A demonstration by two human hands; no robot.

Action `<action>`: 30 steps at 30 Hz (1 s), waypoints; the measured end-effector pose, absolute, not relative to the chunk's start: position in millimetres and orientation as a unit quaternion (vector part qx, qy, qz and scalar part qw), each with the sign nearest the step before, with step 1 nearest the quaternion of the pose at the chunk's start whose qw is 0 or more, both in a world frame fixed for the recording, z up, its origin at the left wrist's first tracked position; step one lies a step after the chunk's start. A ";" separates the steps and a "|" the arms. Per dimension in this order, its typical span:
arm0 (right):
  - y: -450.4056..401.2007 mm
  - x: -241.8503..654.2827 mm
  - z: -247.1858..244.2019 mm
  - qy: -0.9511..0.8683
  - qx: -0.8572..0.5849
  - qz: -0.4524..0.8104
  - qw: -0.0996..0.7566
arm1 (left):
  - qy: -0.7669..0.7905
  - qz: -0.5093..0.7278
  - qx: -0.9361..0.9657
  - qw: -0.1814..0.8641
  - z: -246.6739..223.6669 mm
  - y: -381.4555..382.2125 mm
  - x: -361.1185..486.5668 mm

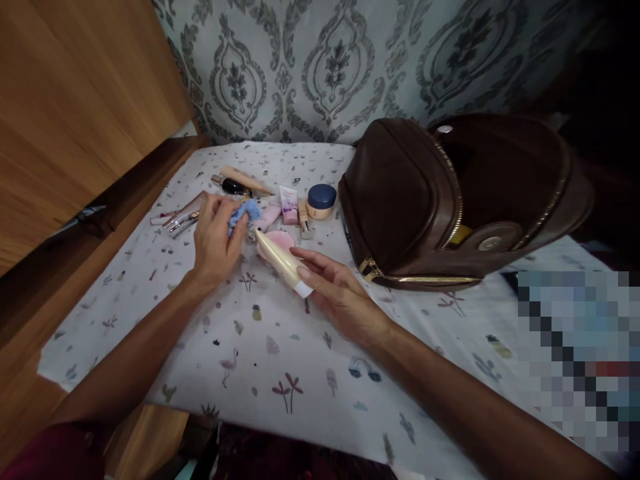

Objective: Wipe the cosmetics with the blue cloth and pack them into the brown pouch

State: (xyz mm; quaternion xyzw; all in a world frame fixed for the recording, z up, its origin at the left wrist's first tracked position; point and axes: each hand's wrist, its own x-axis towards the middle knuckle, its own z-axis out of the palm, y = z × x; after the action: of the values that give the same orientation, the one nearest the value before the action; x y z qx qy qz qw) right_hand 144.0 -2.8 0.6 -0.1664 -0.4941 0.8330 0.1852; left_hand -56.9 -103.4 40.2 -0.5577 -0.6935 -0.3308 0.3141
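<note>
My right hand [340, 287] grips a cream-coloured squeeze tube [283, 260] by its white cap end, thumb on top. The tube tilts over a round pink item [278, 241] lying on the cloth. Closed around a bunched blue cloth [245, 215] is my left hand [217, 233], just left of the tube's flat end. Beyond both hands lie a pink-and-white tube [289, 205], a small beige bottle [305, 220] and a jar [321, 201] with a dark blue lid. A black tube-shaped cosmetic [235, 187] and a tan pencil-like stick [245, 180] lie behind my left hand.
A brown leather bag [400, 200] with gold zips stands open at the right. Slim cosmetics in clear packaging [183, 217] lie left of my left hand. The printed tablecloth [260, 373] covers the table. Wooden panels [90, 87] border the left; a patterned wall [335, 67] rises behind.
</note>
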 end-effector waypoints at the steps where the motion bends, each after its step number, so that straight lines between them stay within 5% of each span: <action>1: -2.3 143.7 1.5 -0.504 -0.169 0.826 0.190 | -0.684 -0.345 -0.559 0.316 40.5 -104.1 -53.1; 9: -0.9 143.6 3.8 -0.530 -0.170 0.798 0.230 | -0.535 -0.236 -0.721 0.371 29.4 -106.8 6.6; 18: 0.5 144.0 1.6 -0.553 -0.206 0.759 0.275 | -0.671 -0.259 -0.591 0.366 41.2 -105.6 -53.1; 30: 2.1 142.1 -3.0 -0.566 -0.157 0.751 0.303 | -0.581 -0.224 -0.703 0.344 27.4 -100.9 -18.1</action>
State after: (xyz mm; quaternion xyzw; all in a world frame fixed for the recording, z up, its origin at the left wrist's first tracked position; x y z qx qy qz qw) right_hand 142.1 2.1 -3.0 -0.1573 -0.5655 0.7509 0.3026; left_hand -18.1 -100.9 27.4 -0.7025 -0.5812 -0.2236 0.3445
